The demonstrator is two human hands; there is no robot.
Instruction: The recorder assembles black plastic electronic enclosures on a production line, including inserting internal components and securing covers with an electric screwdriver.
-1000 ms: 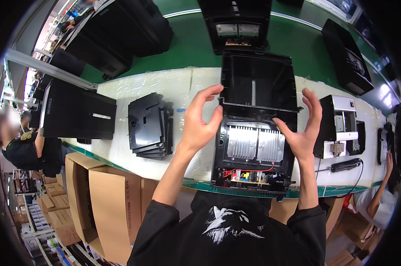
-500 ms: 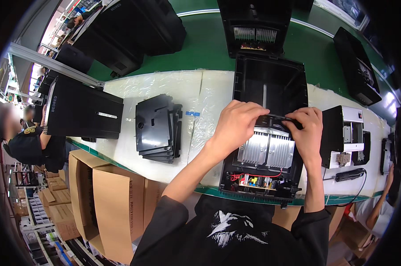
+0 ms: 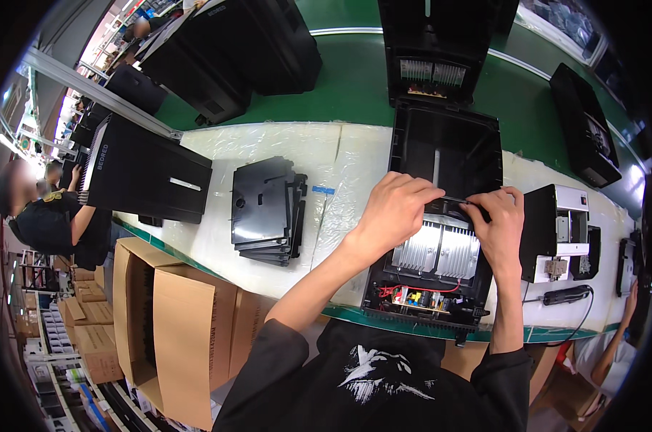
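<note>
Before me an open black plastic housing lies on the wrapped white table cover. My left hand and my right hand are at its middle, one on each side, fingers closed in a pinch. Between them runs a thin black strip across the housing, and both sets of fingertips press on it. Just below the hands sit silver finned heat sinks. Nearer to me is a circuit board with red wires. How the strip is fixed is hidden by the fingers.
A stack of black panels lies to the left, beside a tall black case. To the right are a white-and-black unit and a corded black hand tool. Another open housing stands beyond. Cardboard boxes stand below left; co-workers are at both sides.
The whole view has shifted slightly, so things appear a little farther right and lower. Both hands stay at the strip, with only small finger movements.
</note>
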